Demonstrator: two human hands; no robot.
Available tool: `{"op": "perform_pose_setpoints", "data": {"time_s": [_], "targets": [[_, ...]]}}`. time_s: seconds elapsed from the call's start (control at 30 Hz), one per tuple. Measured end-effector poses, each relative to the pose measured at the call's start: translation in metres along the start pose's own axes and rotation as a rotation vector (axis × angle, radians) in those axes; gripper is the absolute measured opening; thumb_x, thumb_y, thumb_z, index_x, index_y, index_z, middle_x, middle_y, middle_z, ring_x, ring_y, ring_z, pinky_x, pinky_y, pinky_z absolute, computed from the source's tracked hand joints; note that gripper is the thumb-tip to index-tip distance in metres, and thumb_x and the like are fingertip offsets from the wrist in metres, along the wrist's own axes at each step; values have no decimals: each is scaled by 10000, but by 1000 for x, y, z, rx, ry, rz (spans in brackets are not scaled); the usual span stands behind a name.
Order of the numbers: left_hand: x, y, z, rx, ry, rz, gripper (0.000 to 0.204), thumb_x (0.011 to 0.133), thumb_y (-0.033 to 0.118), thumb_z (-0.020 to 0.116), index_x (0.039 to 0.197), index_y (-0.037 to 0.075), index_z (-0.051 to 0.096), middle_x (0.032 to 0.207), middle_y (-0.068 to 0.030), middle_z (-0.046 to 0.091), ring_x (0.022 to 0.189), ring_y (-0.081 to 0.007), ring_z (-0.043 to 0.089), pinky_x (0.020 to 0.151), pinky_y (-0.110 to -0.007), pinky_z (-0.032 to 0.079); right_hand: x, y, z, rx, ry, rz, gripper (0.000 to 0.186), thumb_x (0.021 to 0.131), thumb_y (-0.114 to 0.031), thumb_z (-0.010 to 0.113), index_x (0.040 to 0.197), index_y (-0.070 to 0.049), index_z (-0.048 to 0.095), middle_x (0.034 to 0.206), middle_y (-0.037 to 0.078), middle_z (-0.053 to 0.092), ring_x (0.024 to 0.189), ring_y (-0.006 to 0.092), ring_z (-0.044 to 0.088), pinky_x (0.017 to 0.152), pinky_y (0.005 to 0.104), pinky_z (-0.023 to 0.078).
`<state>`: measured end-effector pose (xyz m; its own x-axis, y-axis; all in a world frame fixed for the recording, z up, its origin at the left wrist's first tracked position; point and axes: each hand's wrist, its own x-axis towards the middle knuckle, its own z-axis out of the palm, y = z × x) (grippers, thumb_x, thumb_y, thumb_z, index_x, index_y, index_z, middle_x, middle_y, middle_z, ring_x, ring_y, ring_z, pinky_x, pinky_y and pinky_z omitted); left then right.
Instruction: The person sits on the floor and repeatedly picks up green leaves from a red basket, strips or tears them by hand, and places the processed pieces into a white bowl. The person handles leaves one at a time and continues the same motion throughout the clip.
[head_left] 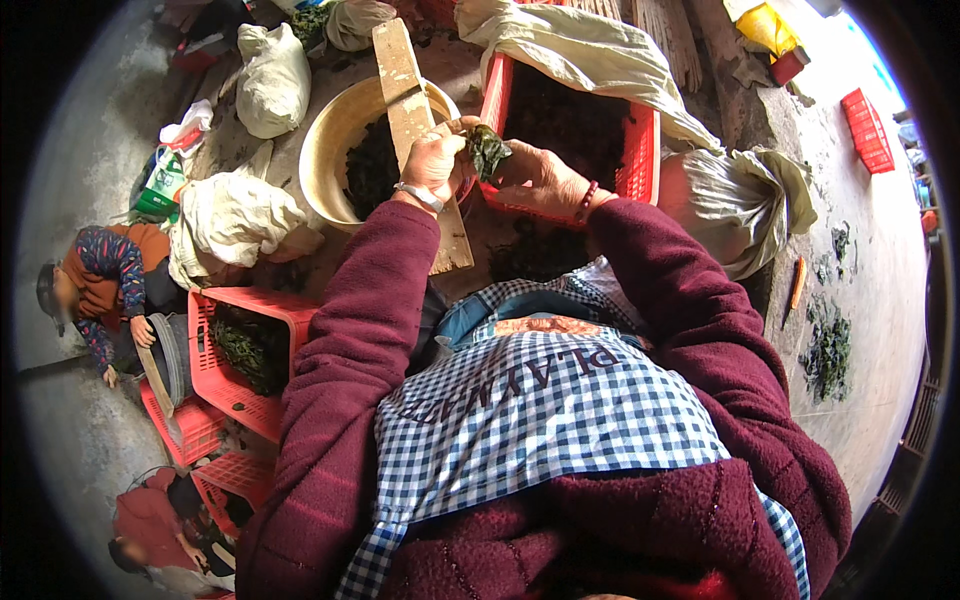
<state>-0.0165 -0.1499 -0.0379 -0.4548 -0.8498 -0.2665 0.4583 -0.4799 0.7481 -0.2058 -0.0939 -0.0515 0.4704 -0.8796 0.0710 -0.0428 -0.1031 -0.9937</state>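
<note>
A crumpled piece of dark green seaweed point(487, 153) is held up between my two hands. My left hand point(436, 163), closed in a pinch at its left side, is above a wooden board point(400, 85). From the right, my right hand point(541, 182) grips the same piece, its fingertips partly hidden by it. The board lies across a round cream tub point(322, 150) with dark seaweed point(371, 165) inside. Right of the tub, a red plastic crate point(645, 150) holds a dark heap point(565, 125), shaded and hard to make out.
White cloth sacks point(275, 80) stand at left, and a pale sack point(735, 205) at right. A red crate of greens point(210, 345) tilts beside my left arm. Two people point(125, 270) work at left. Seaweed scraps point(826, 350) and an orange-handled tool point(797, 283) lie on the right floor.
</note>
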Motion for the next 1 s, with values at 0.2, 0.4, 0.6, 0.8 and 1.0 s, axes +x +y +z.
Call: {"op": "perform_pose_setpoints", "data": {"time_s": [0.2,0.4,0.6,0.8,1.0], "targets": [[-8,0,10,548,19,120,334,745,-119,474,1053,-16,551,954,-104,623,817,-171,625,726,-325,555,11,-1,-3,-155,339,-284,142,868,-101,574,850,31,623,802,86,531,747,176,537,676,282,464],[-9,0,8,1105,72,501,108,841,44,588,908,-31,627,725,-25,622,694,-95,570,669,-236,471,9,-6,-10,174,44,-45,304,796,37,574,1086,47,484,972,83,587,930,142,576,835,288,486],[-17,8,15,1153,149,298,336,893,265,576,829,-61,624,727,-124,627,633,-147,574,598,-305,450,20,3,-6,261,374,-12,249,799,-61,674,975,29,523,888,68,611,815,120,599,720,266,513],[-17,5,14,420,89,270,164,878,79,517,919,-1,654,867,-37,643,699,-131,594,613,-245,461,21,-5,-12,378,170,190,239,880,-153,587,1054,10,592,917,36,632,756,100,600,651,243,503],[-16,4,9,151,192,307,189,865,140,534,951,9,639,896,-64,647,802,-158,611,743,-302,484,28,-12,-6,692,156,191,231,931,-188,502,1010,6,599,887,30,630,762,95,594,674,244,486]]}}
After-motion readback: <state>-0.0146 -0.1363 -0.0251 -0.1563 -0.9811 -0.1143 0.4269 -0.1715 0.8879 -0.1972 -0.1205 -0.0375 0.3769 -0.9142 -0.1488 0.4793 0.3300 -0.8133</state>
